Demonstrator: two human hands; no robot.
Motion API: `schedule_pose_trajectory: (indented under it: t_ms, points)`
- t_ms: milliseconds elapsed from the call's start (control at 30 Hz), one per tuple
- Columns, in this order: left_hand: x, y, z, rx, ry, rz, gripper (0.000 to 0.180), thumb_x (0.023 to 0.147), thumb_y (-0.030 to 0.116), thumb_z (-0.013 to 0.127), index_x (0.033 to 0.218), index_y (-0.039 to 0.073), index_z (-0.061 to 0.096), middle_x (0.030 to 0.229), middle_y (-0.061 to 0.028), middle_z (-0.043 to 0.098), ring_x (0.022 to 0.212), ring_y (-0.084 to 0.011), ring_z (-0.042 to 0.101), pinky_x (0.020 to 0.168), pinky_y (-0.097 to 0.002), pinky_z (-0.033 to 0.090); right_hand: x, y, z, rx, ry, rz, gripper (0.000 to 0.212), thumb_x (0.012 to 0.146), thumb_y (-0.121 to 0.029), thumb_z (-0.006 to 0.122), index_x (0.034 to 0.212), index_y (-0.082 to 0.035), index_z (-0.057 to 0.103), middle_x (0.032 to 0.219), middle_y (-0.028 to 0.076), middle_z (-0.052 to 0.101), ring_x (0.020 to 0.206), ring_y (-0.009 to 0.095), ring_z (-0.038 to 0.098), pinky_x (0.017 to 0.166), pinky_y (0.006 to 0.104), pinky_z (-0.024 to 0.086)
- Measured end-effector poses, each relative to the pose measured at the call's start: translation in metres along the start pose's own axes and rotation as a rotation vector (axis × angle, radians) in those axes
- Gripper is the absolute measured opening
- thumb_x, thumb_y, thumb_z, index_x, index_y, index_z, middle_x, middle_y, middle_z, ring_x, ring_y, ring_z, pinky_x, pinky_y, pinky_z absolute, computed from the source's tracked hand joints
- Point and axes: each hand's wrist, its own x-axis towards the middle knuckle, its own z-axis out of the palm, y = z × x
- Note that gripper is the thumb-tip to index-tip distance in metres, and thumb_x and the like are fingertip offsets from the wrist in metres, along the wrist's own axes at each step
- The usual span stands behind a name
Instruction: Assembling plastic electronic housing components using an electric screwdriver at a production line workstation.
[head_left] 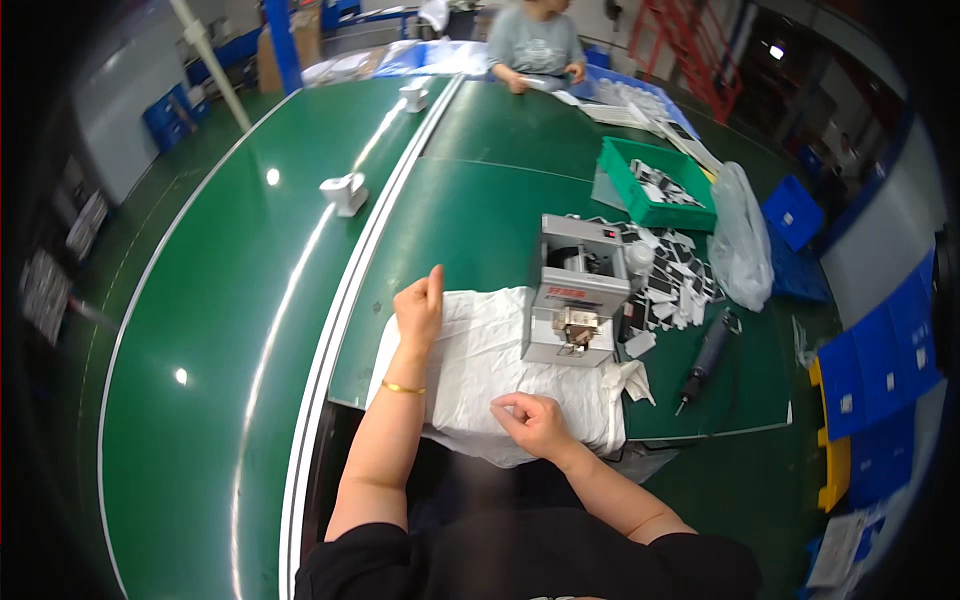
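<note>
Head view shows the right hand over white cloth, palm hidden.

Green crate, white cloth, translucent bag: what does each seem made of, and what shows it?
Green crate: probably moulded plastic, smooth, evenly coloured. White cloth: matte fabric, perhaps cotton, softly creased. Translucent bag: likely thin plastic film, wrinkles catching light.

Open lane over the white cloth!
Grey tabletop machine blocks the right, scattered flat pieces crowding beyond.
</note>
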Motion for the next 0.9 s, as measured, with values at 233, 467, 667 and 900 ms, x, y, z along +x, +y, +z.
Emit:
schedule_pose_trajectory:
  t_ms: [233, 467, 667, 900]
  points:
    - [0.003, -0.012, -0.008, -0.009, -0.036, -0.104, 0.059, 0.099, 0.04, 0.06, 0.06, -0.002, 0.052, 0.051, -0.0123, 0.037, 0.05, -0.0183, 0.03, 0.048, -0.0412, 0.029, 0.001, 0.005, 0.009, 0.054, -0.006, 0.005, 0.01, 0.086, -0.016, 0.076, 0.092, -0.008, 0.074, 0.052, 0.003, 0.052, 0.045, 0.011, 0.047, 0.046, 0.029, 0.037]
    - [0.005, -0.007, 0.016, -0.084, -0.007, -0.079, 0.059, 0.098, 0.046, 0.057, 0.065, -0.003, 0.06, 0.06, -0.0239, 0.05, 0.05, -0.0316, 0.038, 0.052, -0.046, 0.038, -0.006, 0.017, 0.004, 0.187, -0.001, 0.146, 0.009, 0.09, -0.008, 0.074, 0.096, -0.002, 0.073, 0.062, -0.009, 0.047, 0.055, 0.0, 0.038, 0.049, 0.0204, 0.029]
    - [-0.002, -0.003, 0.0, -0.034, -0.013, -0.078, 0.054, 0.097, 0.043, 0.056, 0.065, 0.001, 0.062, 0.064, -0.023, 0.057, 0.059, -0.0443, 0.053, 0.056, -0.0475, 0.043, -0.008, 0.018, 0.006, 0.16, 0.014, 0.12, 0.008, 0.092, -0.005, 0.07, 0.1, -0.001, 0.07, 0.061, -0.011, 0.044, 0.054, -0.001, 0.035, 0.05, 0.0183, 0.024]
    - [0.002, -0.015, 0.0, 0.018, -0.026, -0.062, 0.048, 0.095, 0.039, 0.064, 0.07, -0.002, 0.064, 0.063, -0.024, 0.053, 0.05, -0.0263, 0.043, 0.053, -0.0432, 0.042, -0.001, 0.014, 0.005, 0.162, 0.095, 0.106, 0.008, 0.092, -0.007, 0.07, 0.098, -0.001, 0.071, 0.062, -0.01, 0.046, 0.054, 0.0, 0.036, 0.05, 0.0191, 0.026]
